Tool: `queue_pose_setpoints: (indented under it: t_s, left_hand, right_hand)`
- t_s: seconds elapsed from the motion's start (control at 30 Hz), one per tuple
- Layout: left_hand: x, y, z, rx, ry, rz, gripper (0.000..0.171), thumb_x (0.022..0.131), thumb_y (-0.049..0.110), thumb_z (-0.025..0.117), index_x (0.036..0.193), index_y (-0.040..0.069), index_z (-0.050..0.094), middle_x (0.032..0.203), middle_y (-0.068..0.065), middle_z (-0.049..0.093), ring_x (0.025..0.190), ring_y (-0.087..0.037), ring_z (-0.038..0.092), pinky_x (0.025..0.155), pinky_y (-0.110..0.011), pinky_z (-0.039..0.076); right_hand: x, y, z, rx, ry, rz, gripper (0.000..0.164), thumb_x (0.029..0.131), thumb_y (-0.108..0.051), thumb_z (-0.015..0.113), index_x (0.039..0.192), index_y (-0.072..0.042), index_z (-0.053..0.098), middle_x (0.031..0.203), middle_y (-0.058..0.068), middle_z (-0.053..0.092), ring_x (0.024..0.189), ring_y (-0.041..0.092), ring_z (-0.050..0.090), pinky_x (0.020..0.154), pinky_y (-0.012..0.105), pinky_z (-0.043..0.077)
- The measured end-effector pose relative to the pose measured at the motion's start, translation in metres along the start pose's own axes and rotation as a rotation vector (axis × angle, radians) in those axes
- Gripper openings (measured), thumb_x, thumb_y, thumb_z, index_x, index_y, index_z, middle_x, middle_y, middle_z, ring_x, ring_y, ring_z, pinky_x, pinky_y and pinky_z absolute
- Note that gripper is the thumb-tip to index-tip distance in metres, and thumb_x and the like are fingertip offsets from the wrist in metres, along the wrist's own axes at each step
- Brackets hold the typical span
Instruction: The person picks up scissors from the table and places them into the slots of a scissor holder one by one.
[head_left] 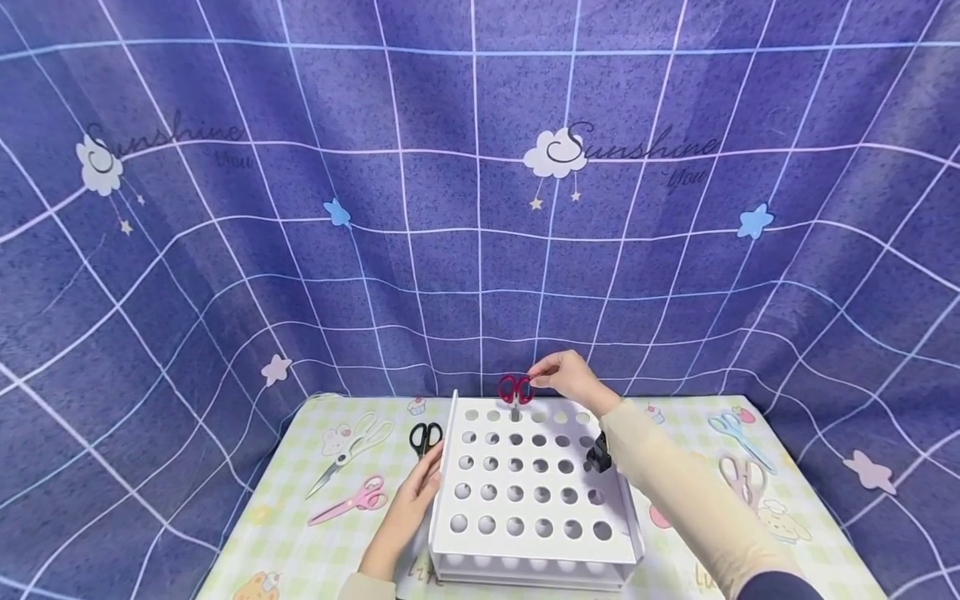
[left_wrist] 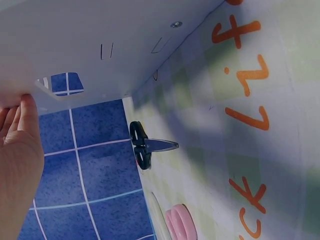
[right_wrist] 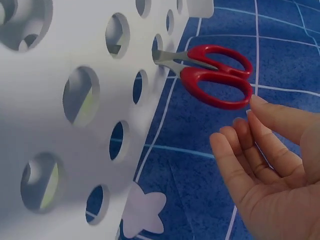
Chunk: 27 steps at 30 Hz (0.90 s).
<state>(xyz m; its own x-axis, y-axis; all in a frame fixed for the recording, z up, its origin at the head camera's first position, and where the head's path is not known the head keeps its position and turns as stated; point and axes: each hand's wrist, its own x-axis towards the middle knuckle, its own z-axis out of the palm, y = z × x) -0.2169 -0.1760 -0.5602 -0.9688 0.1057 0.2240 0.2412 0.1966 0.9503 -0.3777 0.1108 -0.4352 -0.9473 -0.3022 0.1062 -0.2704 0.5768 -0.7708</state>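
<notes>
The red scissors (right_wrist: pixel 192 80) stand in the white rack (head_left: pixel 502 478), just left of the right hand (head_left: pixel 572 377), which pinches them.

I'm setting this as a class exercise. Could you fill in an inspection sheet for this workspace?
Surface: table under a green-and-white checked cloth with printed pictures and lettering.
Job's things: red scissors, blades down in a back-row hole of the white rack.
Clutter: white scissors, pink scissors and black scissors left of the rack; blue scissors and mauve scissors right.
Left hand: touches the rack's left side panel.
Right hand: fingertips at a red handle loop; whether they pinch it is unclear.
Cables: nothing seen.
Surroundings: blue grid-patterned curtain behind and on both sides.
</notes>
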Motion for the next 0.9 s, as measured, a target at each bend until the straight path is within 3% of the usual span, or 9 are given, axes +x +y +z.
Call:
queue_pose_setpoints:
  t_s: [0.23, 0.67, 0.9]
  left_hand:
    - [-0.001, 0.002, 0.000, 0.010, 0.008, -0.038, 0.050, 0.103, 0.021, 0.046, 0.151, 0.015, 0.035, 0.150, -0.011, 0.043, 0.137, -0.026, 0.042, 0.107, -0.010, 0.031]
    - [0.000, 0.004, 0.003, 0.006, 0.012, -0.048, 0.050, 0.102, 0.019, 0.047, 0.151, 0.015, 0.036, 0.149, -0.010, 0.045, 0.137, -0.025, 0.043, 0.108, -0.011, 0.033]
    - [-0.001, 0.005, 0.003, 0.028, 0.032, -0.053, 0.049, 0.102, 0.020, 0.048, 0.150, 0.020, 0.038, 0.150, -0.007, 0.045, 0.133, -0.010, 0.047, 0.107, -0.012, 0.034]
  right_hand:
    - [-0.005, 0.000, -0.012, 0.005, -0.018, 0.018, 0.017, 0.081, -0.009, 0.076, 0.097, -0.003, 0.075, 0.093, 0.009, 0.075, 0.083, 0.015, 0.067, 0.077, 0.030, 0.055]
    - [-0.017, 0.006, -0.035, 0.029, -0.056, -0.002, 0.017, 0.082, -0.010, 0.076, 0.097, -0.004, 0.074, 0.096, 0.010, 0.075, 0.085, 0.013, 0.067, 0.077, 0.028, 0.055]
    - [-0.026, 0.014, -0.046, 0.063, -0.065, -0.040, 0.019, 0.084, -0.008, 0.073, 0.101, 0.001, 0.072, 0.097, 0.013, 0.075, 0.082, 0.012, 0.068, 0.075, 0.025, 0.057]
